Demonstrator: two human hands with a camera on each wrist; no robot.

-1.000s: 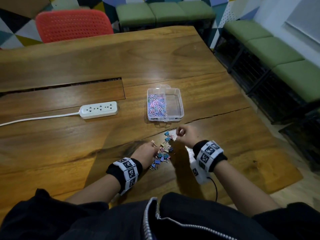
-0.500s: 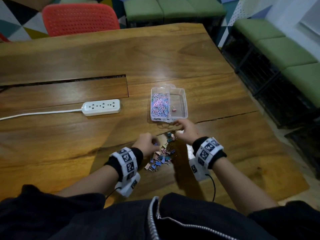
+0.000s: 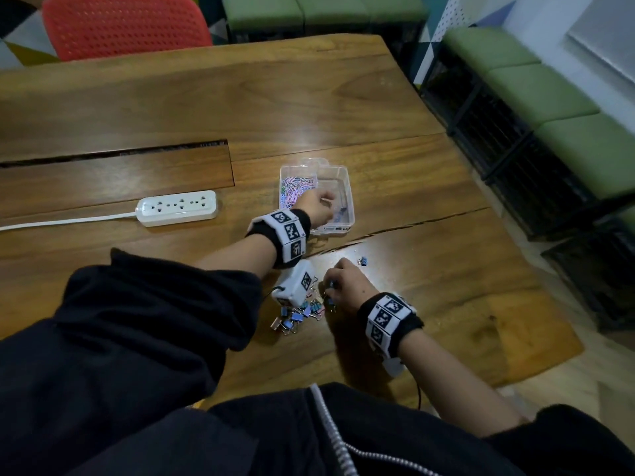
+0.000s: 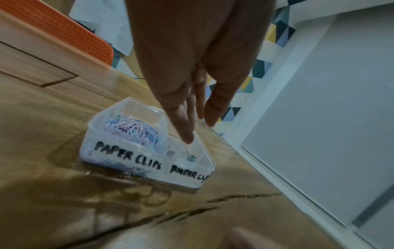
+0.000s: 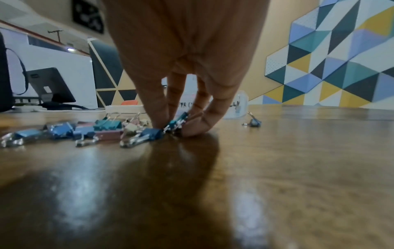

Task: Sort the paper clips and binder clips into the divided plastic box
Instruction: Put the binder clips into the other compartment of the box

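Observation:
The clear divided box sits mid-table, its left compartment full of pastel paper clips. My left hand hovers over the right compartment with fingers straight and thumb apart. A teal binder clip sits just under the fingertips inside that compartment. Nearer me lies a pile of binder clips. At its right edge my right hand pinches a teal binder clip against the table.
One blue binder clip lies alone to the right of the pile. A white power strip with its cable sits left of the box. A red chair stands at the far edge and green benches along the right.
My left hand left the pile and reached forward over the box's right compartment. My right hand drew back from the box edge to the pile and pinched a clip.

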